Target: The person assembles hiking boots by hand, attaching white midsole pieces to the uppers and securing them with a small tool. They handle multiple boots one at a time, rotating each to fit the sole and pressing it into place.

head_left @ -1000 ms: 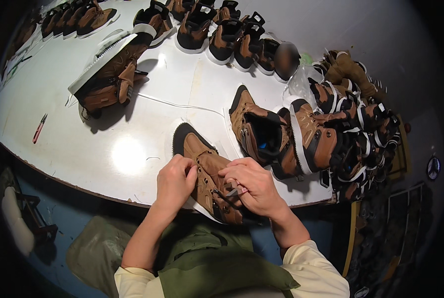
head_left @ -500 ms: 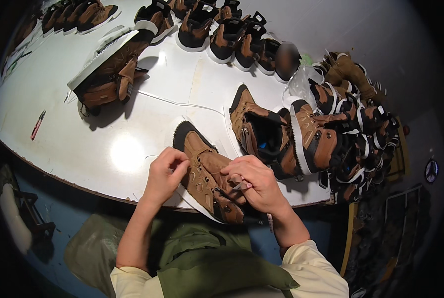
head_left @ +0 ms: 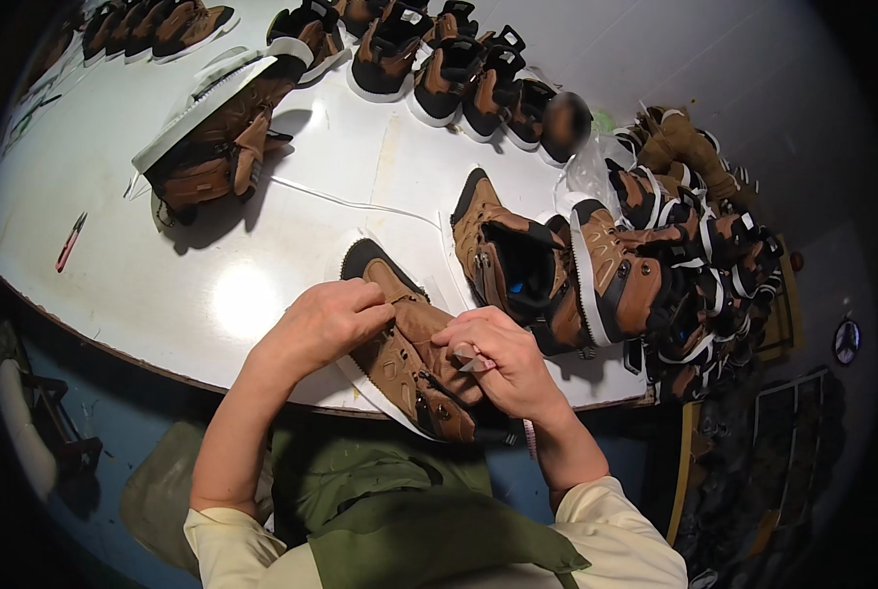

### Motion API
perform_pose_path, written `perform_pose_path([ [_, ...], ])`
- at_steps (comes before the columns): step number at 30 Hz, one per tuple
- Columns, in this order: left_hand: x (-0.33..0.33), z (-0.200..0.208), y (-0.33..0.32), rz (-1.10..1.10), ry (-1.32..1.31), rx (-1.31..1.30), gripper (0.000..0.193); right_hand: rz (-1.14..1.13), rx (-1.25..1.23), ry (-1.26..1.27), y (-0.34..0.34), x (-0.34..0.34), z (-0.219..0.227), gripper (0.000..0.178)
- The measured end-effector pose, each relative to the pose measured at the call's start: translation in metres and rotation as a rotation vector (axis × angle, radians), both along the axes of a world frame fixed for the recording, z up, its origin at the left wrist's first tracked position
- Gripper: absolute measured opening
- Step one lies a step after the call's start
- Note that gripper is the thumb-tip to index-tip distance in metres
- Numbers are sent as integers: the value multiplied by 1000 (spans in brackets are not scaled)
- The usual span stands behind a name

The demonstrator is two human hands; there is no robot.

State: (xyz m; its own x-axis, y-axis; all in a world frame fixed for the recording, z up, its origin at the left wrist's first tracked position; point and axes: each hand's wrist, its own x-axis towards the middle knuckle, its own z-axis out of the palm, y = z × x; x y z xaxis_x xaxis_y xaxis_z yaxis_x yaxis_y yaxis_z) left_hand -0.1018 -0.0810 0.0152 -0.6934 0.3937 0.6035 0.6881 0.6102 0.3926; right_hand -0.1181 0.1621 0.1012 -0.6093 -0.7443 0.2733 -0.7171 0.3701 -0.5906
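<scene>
Vs. 0.5 s ago, L hand (head_left: 329, 319) is further in over 1 brown-and-black boot w/ white sole (head_left: 400, 368) at the white tabletop's (head_left: 184, 304) near edge, fingers bunched, grip can't be told. R hand (head_left: 508, 365), approx. unmoved, curls round 1 small grey tool (head_left: 472, 361). 2 similar brown boots (head_left: 621, 285) sit to its R.
</scene>
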Motion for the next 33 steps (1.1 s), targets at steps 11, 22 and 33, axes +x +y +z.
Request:
perform_pose_path([
  [11,5,-20,8,152,-14,367,21,-30,-18,-36,3,-3,-4,16],
  [22,12,-26,11,114,52,154,16,-22,-13,-33,2,-1,-2,10],
  [33,4,-21,6,83,241,-35,16,-42,-19,-55,4,-4,-5,8],
])
